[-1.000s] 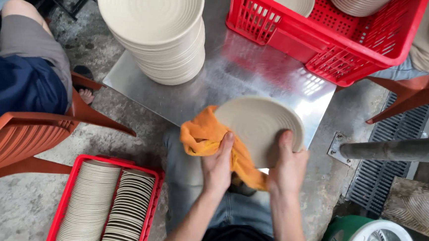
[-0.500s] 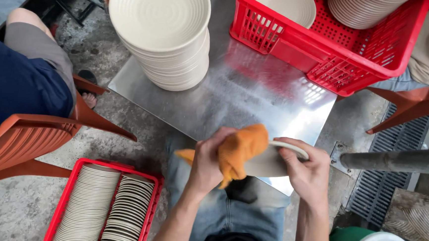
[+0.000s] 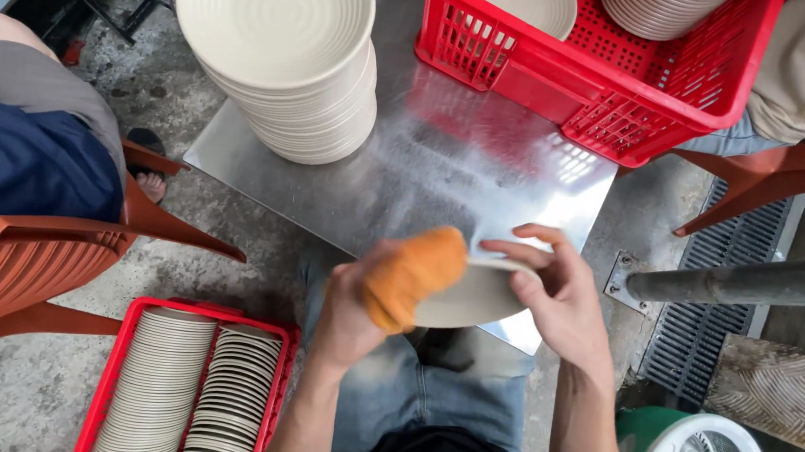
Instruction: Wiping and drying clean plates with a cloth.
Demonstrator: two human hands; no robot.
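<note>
I was at the wiping step, by my reckoning. My left hand (image 3: 346,316), just below the middle of the frame, was closed around a bunched orange cloth (image 3: 414,273), and I had that cloth pressed against the face of a pale plate (image 3: 477,296). My right hand (image 3: 561,301), right of centre, pinched the plate at its far rim, fingers curled over the top edge and thumb underneath as far as I could tell. The plate sat tilted, nearly edge-on to the camera, over the near edge of the metal table (image 3: 443,173) and above my knees. It touched nothing but my hand and the cloth.

In the upper left of the frame stood a tall stack of ribbed bowls (image 3: 282,60) on the table. A red crate (image 3: 615,99) with more dishes sat at the upper right. In the lower left, on the floor, was a second red crate (image 3: 114,367) packed with plates on edge in two rows.

I judged the plate only partly wiped, since the cloth covered one side of it. A next move would have called for a firm hold at the rim while the cloth went round, and for turning the plate without letting it slip.
</note>
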